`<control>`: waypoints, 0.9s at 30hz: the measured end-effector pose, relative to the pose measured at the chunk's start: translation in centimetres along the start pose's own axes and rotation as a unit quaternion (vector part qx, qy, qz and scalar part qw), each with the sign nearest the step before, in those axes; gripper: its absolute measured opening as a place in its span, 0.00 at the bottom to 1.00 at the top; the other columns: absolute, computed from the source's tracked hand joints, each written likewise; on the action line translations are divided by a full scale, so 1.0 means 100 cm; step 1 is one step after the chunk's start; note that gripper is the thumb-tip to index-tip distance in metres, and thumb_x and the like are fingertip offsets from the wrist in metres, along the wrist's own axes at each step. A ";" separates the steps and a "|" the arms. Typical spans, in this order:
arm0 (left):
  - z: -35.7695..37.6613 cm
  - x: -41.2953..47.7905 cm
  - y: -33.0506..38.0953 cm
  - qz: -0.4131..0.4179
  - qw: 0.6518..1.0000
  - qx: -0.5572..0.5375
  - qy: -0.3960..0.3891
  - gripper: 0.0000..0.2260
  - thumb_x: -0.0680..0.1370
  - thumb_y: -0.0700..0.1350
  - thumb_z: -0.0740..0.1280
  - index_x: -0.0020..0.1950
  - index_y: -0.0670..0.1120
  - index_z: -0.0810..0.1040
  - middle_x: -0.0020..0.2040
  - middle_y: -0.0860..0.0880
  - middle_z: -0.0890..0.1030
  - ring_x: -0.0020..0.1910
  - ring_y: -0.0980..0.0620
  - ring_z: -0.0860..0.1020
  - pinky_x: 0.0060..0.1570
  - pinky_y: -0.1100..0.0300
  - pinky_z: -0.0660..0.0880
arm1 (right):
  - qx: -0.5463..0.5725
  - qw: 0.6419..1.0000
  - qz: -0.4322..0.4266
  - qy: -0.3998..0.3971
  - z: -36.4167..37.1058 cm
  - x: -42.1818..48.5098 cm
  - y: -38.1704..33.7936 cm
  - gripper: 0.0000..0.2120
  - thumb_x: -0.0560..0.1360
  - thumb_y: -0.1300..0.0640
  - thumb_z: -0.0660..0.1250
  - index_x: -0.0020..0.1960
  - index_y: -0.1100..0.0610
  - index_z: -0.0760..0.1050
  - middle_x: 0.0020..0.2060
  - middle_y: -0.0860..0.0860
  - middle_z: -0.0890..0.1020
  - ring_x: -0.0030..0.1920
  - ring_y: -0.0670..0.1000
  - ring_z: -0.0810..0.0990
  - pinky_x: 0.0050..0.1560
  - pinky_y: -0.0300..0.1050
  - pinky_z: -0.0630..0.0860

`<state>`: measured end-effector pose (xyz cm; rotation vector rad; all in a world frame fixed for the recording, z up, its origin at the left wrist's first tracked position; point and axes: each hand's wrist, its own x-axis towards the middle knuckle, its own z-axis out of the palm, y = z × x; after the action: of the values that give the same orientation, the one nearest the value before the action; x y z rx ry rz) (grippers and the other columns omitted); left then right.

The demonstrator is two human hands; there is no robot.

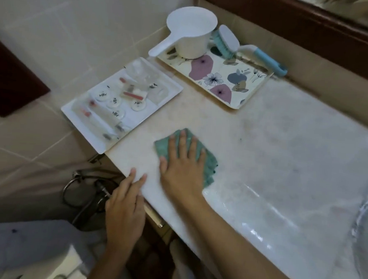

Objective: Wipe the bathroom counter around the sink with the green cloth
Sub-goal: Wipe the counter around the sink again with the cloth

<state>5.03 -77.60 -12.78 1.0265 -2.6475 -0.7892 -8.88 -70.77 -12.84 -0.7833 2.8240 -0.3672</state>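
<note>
The green cloth [207, 159] lies folded on the pale marble counter [275, 127], near its front left edge. My right hand [183, 167] presses flat on the cloth, fingers spread and pointing away from me. My left hand [126, 209] rests at the counter's front edge, its fingertips on the edge and nothing in it. The sink [365, 232] shows only as a curved glassy rim at the far right, and the counter beside it looks wet and shiny.
A white tray [168, 96] of small toiletries overhangs the counter's left end. Behind it stands a floral tray [251, 96] holding a white scoop [192, 37] and a teal-handled brush [243, 46]. A hose and valve [95, 194] hang below the counter.
</note>
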 end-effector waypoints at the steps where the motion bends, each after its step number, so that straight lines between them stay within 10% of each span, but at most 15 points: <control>1: -0.002 0.001 -0.002 0.009 1.000 0.022 0.003 0.21 0.78 0.50 0.53 0.68 0.57 0.76 0.74 0.56 0.68 0.68 0.51 0.69 0.57 0.51 0.64 | 0.000 1.000 -0.022 -0.002 0.003 -0.019 -0.006 0.29 0.81 0.43 0.46 0.79 0.51 0.47 0.79 0.52 0.46 0.78 0.58 0.43 0.74 0.61 0.41; 7: -0.006 0.004 0.003 0.017 0.998 0.059 -0.004 0.17 0.77 0.51 0.61 0.65 0.52 0.77 0.72 0.47 0.71 0.68 0.42 0.69 0.60 0.40 0.66 | -0.043 0.999 -0.031 -0.012 -0.005 -0.145 0.063 0.30 0.79 0.38 0.49 0.78 0.44 0.49 0.79 0.48 0.49 0.78 0.55 0.46 0.73 0.61 0.48; 14: 0.008 -0.001 -0.006 0.010 0.999 0.052 0.004 0.19 0.76 0.53 0.58 0.65 0.46 0.70 0.72 0.41 0.65 0.66 0.35 0.66 0.59 0.35 0.65 | -0.041 0.940 0.339 0.022 -0.035 -0.267 0.177 0.32 0.76 0.34 0.40 0.78 0.42 0.38 0.78 0.46 0.40 0.78 0.50 0.43 0.75 0.61 0.51; 27: 0.018 -0.041 0.049 -0.061 0.994 -0.087 0.020 0.14 0.74 0.45 0.66 0.59 0.49 0.75 0.75 0.47 0.60 0.72 0.39 0.58 0.67 0.42 0.56 | -0.006 0.900 0.430 0.073 -0.030 -0.316 0.193 0.32 0.77 0.36 0.35 0.78 0.45 0.38 0.77 0.47 0.38 0.78 0.53 0.41 0.76 0.56 0.44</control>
<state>4.63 -71.11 -11.61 1.1528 -2.4491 -0.9941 7.72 -37.57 -11.94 0.5418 2.9481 -0.2549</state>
